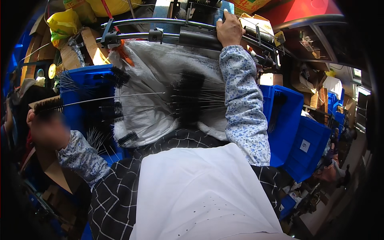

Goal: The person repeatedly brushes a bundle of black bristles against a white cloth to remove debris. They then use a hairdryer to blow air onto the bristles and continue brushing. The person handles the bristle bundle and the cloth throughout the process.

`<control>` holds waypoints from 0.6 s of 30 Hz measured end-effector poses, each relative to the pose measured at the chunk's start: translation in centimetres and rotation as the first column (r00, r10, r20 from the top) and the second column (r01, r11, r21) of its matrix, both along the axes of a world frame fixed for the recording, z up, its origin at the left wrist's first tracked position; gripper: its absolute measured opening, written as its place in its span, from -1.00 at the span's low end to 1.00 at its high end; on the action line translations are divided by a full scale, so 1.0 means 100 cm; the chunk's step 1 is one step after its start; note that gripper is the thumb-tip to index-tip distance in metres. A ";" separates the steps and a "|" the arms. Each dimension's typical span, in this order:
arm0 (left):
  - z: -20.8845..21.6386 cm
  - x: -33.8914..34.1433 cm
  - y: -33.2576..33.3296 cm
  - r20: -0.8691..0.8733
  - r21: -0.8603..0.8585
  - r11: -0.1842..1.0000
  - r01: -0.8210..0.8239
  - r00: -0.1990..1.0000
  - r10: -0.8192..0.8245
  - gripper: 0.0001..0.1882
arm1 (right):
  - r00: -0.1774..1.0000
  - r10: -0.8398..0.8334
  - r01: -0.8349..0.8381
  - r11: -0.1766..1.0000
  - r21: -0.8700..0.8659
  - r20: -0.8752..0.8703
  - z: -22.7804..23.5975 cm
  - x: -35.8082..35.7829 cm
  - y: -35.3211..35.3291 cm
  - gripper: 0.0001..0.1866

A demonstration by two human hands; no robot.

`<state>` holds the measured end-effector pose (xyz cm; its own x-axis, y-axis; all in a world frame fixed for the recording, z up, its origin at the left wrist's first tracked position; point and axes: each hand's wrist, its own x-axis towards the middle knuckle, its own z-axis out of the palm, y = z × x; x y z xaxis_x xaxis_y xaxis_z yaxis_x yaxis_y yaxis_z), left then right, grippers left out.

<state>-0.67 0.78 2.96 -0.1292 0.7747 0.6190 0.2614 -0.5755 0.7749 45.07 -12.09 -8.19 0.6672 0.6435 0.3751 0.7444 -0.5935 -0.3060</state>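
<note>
At the far left, my left hand is closed and smeared by motion, holding a wire brush by its black bristle end. The brush's thin twisted stem stretches right, over my lap. My right hand reaches up to a bench machine with metal rods, its fingers bent over the edge of a blue metal block. Between my arms lies a bundle of black wire brushes on a white woven sack. Several more brush heads point left, their stems running into the bundle.
A blue bin with loose wires stands at my left. Other blue bins sit at my right. Cardboard and yellow bags crowd the back left. A red surface rises at the back right.
</note>
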 end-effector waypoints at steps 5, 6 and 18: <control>0.008 0.026 -0.011 -0.267 0.070 0.987 -0.142 0.951 0.156 -0.76 | 1.000 -0.002 0.002 1.000 0.002 -0.017 0.004 -0.021 0.019 -0.61; 0.009 0.033 -0.013 -0.273 0.071 0.986 -0.148 0.948 0.162 -0.75 | 1.000 -0.001 0.001 1.000 0.008 0.004 0.004 -0.025 0.023 -0.60; -0.016 0.058 -0.002 -0.127 0.015 1.000 -0.002 0.992 0.004 -0.81 | 0.996 0.012 -0.013 1.000 0.016 0.085 -0.009 0.020 -0.015 -0.63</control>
